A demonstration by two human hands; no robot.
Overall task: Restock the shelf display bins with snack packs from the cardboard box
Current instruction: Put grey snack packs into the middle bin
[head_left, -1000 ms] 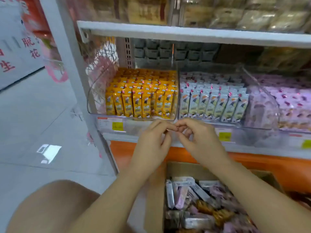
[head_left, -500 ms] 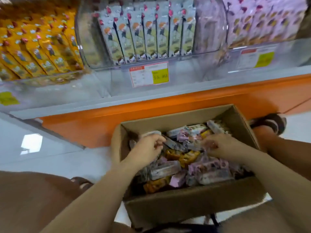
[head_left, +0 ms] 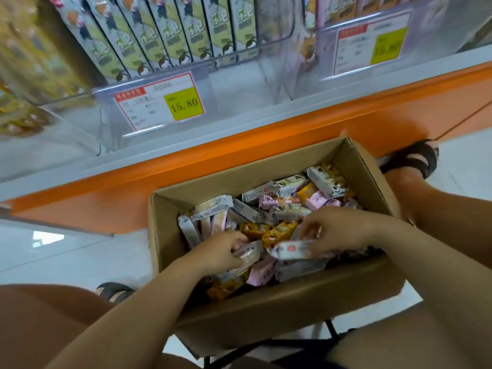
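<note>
Restocking looks midway: box (head_left: pixel 292 302) holds a heap of mixed packs (head_left: pixel 287 209), while the bin (head_left: pixel 274 30) above shows a full front row. Left grip (head_left: pixel 221 255) curls round a pale pack (head_left: pixel 251 253); right grip (head_left: pixel 338 230) pinches a white pack (head_left: pixel 290 250), both inside the box.

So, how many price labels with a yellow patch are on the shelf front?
2. The first label hangs under the green-and-white packs, reading 15.80; the second label is at the upper right, below the pink packs. More may lie outside the view.
</note>
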